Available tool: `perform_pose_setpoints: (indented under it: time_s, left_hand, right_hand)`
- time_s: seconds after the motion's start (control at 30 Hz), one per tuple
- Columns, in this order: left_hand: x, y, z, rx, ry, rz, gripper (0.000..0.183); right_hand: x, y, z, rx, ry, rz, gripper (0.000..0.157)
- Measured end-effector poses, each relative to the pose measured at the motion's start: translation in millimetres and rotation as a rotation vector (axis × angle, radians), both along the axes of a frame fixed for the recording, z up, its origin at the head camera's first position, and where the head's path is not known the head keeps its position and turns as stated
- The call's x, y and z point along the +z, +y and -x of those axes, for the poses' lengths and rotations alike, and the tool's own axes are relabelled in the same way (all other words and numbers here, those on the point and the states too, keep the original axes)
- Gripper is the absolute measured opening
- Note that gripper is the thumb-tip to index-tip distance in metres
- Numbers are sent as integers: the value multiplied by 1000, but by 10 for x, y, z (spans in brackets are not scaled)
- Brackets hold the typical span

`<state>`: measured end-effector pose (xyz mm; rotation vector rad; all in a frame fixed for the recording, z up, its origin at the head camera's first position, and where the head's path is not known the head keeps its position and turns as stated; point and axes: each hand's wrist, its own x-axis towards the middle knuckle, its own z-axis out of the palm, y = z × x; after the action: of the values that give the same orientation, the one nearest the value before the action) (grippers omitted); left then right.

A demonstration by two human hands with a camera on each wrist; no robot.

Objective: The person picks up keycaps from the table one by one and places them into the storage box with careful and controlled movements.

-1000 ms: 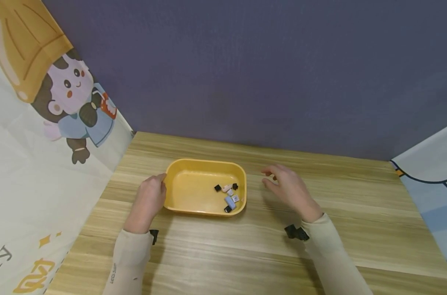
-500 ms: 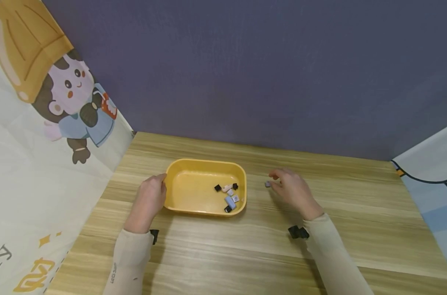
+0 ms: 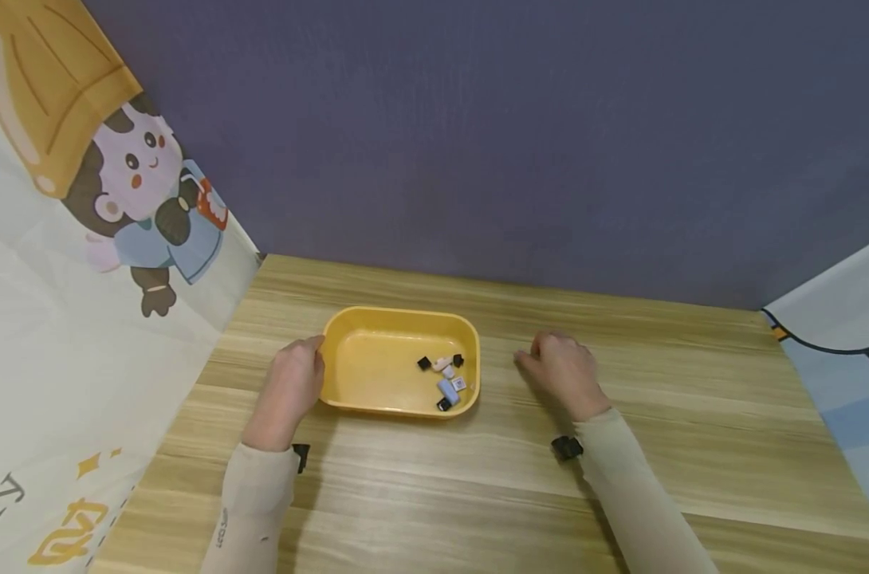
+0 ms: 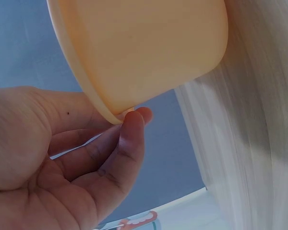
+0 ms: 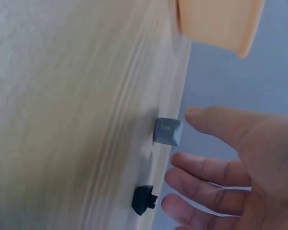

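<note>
My left hand (image 3: 289, 391) pinches the left rim of a yellow plastic bin (image 3: 377, 375) between thumb and fingers; the left wrist view shows the fingertips at the rim's corner. Several black, white, pinkish and light blue keycaps (image 3: 448, 391) lie at the bin's right end. To the right of the bin my right hand (image 3: 562, 375) is low over the table. In the right wrist view its thumb and fingers are spread apart beside a grey keycap (image 5: 167, 132) with small lettering. Below that, near the fingertips, a black keycap (image 5: 143, 200) lies tilted. My hand hides both from the head view.
A wood-grain table (image 3: 434, 502) runs back to a dark blue wall panel (image 3: 477, 143). At the left hangs a white sheet (image 3: 61, 343) with a cartoon figure; another printed sheet (image 3: 843, 343) borders the right side. A black wrist device (image 3: 567, 448) shows by the right cuff.
My right hand shifted right, uncovering the grey keycap left of its fingertips, then came back left and lower, hiding it from the head view. My left hand and the bin stay put.
</note>
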<state>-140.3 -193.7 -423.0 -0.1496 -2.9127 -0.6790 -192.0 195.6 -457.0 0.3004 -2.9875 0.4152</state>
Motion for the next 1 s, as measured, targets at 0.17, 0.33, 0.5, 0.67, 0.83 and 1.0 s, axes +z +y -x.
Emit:
perform_pose_setpoints:
  time_s: [0.17,0.33,0.5,0.67,0.83,1.0]
  left_hand:
    - [-10,7,17,9,13,1,30]
    - [-7,7,16,10,16,0,30]
    - [0,8,15,13,11,0,30]
    - [-6,11,18,18,1,-2,30]
    - [-14,3,21,20,-2,2,30]
    - [-7,-1,12,21,6,3,30]
  right_hand:
    - [-17,-31,22,-47,-32,-19,35]
    - [-9,-52,28,-79,-55,-34,38]
    - [5,-75,27,-92,-80,-47,47]
    - [6,-88,25,-93,-99,-52,58]
    - [-3,-96,34,-104,-116,-55,56]
    - [-13,-101,37,-106,-110,-60,56]
